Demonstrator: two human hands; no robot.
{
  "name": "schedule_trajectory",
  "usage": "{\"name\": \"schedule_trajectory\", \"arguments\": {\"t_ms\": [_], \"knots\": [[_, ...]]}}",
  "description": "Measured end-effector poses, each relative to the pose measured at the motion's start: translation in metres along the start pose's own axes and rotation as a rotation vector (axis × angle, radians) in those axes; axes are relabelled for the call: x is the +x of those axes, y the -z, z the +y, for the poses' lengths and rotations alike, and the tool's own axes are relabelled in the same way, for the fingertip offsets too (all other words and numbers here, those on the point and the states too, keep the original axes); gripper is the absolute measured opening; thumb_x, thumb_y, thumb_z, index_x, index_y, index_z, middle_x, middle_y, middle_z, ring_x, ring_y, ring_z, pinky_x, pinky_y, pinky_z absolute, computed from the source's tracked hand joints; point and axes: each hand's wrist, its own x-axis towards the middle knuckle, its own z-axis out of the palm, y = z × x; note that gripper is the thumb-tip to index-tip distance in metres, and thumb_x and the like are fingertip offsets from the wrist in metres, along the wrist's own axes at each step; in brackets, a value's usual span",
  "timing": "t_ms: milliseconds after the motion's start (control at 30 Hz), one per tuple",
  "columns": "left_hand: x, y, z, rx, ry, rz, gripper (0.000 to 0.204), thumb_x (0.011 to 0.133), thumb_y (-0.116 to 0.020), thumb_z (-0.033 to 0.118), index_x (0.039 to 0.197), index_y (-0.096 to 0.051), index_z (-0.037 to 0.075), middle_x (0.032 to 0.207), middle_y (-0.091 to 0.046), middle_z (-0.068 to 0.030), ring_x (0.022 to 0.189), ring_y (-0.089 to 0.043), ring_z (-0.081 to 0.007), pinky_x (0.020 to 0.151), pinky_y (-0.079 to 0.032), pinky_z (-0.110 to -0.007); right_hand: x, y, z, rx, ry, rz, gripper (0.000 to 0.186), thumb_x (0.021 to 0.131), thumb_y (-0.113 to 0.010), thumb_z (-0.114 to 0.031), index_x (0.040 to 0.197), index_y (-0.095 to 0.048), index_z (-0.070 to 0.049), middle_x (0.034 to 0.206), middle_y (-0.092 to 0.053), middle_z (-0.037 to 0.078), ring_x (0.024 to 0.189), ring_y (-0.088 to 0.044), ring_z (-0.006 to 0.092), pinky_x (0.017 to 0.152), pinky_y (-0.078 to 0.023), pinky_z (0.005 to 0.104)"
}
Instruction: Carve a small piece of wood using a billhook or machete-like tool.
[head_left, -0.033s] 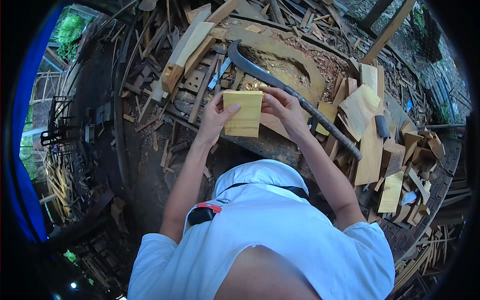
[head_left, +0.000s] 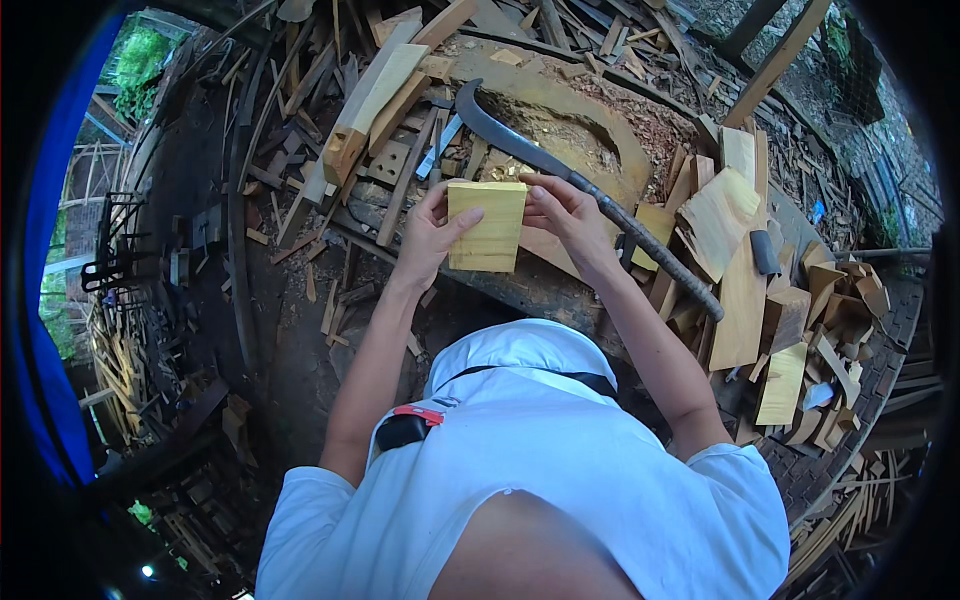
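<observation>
I hold a flat, pale yellow wooden board (head_left: 485, 235) upright in front of me. My left hand (head_left: 432, 232) grips its left side, thumb pressed on the face. The fingers of my right hand (head_left: 565, 222) pinch its top right corner. Just beyond my hands lies a long curved dark blade (head_left: 490, 130), its long wrapped handle (head_left: 665, 255) running toward the right. A small tool with a dark head (head_left: 440, 103) is partly hidden behind the board.
A scarred work surface (head_left: 625, 150) with a hollow and chips is ahead. Long timber offcuts (head_left: 375, 95) lie at back left. Stacked planks and blocks (head_left: 740, 300) crowd the right. Scrap wood covers the ground around, and a blue tarp (head_left: 50, 370) hangs at far left.
</observation>
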Motion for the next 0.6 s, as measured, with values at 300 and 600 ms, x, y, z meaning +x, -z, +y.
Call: {"name": "schedule_trajectory", "arguments": {"t_ms": [300, 600], "knots": [[0.0024, -0.002, -0.0003, 0.101, -0.086, -0.007, 0.041, 0.08, -0.076, 0.002, 0.119, -0.063, 0.004, 0.11, -0.067, -0.0041, 0.102, -0.062, -0.0119, 0.09, -0.05, -0.026, -0.0011, 0.0058, 0.0043, 0.051, -0.07, 0.022, 0.035, 0.096, -0.061, -0.023, 0.122, -0.06, 0.001, 0.114, -0.064, 0.01, 0.098, -0.064, 0.0165, 0.089, -0.054, 0.0313], [0.0029, -0.0012, -0.0027, 0.124, -0.072, -0.052, 0.041, 0.079, -0.076, -0.001, 0.118, -0.065, 0.005, 0.109, -0.068, -0.0029, 0.1, -0.062, -0.0108, 0.089, -0.05, -0.026, -0.0036, 0.0095, -0.0008, 0.272, -0.261, 0.091, 0.026, 0.095, -0.06, -0.018, 0.115, -0.065, -0.001, 0.112, -0.065, 0.009, 0.096, -0.063, 0.0149, 0.086, -0.054, 0.0292]]}}
